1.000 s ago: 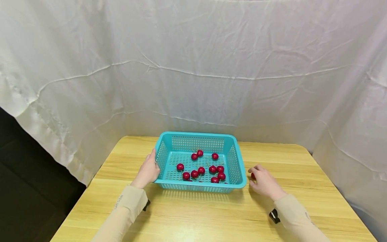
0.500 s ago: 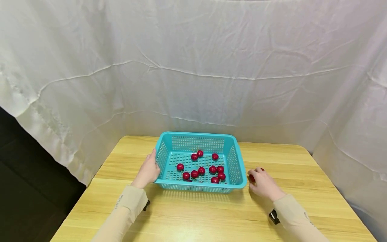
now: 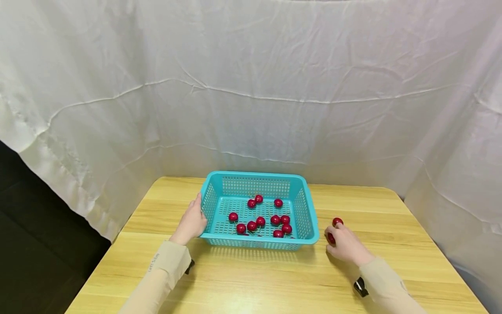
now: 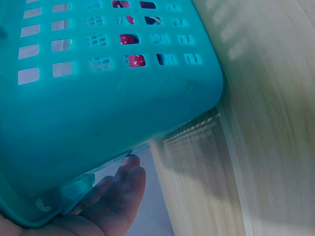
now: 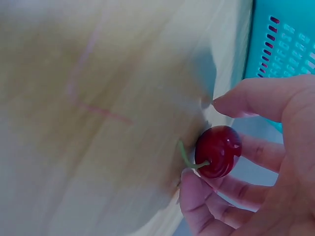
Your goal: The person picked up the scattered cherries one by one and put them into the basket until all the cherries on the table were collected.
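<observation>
A turquoise plastic basket [image 3: 259, 241] with slotted walls stands on the table, with several dark red cherries [image 3: 252, 226] spread over its floor. My left hand [image 3: 192, 223] holds the basket's left end by the rim. In the left wrist view its fingers [image 4: 130, 189] reach along the outside of the wall. To the right of the basket, my right hand [image 3: 345, 245] has its fingers curled round a cherry [image 5: 218, 151] with a short green stem; the thumb shows a gap from the fruit in the right wrist view. Another cherry [image 3: 337, 221] lies just beyond the fingers.
The light wooden table [image 3: 251, 279] has its far edge just behind the basket. A white curtain [image 3: 251, 87] hangs behind and along both sides. Something dark [image 3: 39, 244] fills the space left of the table.
My right hand has drawn slightly back toward me and right, with its cherry moving along; the other cherry now shows beyond the fingers. My left hand and the basket stay put.
</observation>
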Demonstrator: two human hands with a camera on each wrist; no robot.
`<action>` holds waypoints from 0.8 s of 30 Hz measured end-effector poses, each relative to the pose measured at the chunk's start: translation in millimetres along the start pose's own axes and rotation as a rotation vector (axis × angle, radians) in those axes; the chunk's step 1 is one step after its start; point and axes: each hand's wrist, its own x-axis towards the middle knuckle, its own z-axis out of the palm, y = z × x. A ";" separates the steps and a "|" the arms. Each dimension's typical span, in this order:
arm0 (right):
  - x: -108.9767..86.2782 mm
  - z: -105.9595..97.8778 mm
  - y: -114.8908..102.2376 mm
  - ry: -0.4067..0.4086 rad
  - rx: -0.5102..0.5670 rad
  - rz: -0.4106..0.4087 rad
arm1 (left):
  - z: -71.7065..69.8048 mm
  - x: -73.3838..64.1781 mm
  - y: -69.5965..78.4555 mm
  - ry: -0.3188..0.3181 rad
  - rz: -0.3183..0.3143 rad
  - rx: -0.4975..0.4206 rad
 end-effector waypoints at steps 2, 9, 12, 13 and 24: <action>-2.5 0.3 1.6 -0.002 0.003 0.002 | -0.3 -0.4 0.5 0.000 -0.002 -0.002; -8.5 -1.1 5.2 -0.030 0.038 0.015 | -0.6 -1.1 0.5 0.000 -0.006 -0.001; -11.4 -1.6 6.3 -0.046 0.051 0.024 | -0.3 -0.6 -0.1 -0.001 -0.005 0.000; -12.2 -1.5 6.9 -0.049 0.054 0.023 | -0.4 -0.7 0.2 -0.002 -0.004 0.000; -14.5 1.4 16.0 -0.065 0.126 0.020 | -0.8 -2.6 2.2 -0.002 0.004 0.007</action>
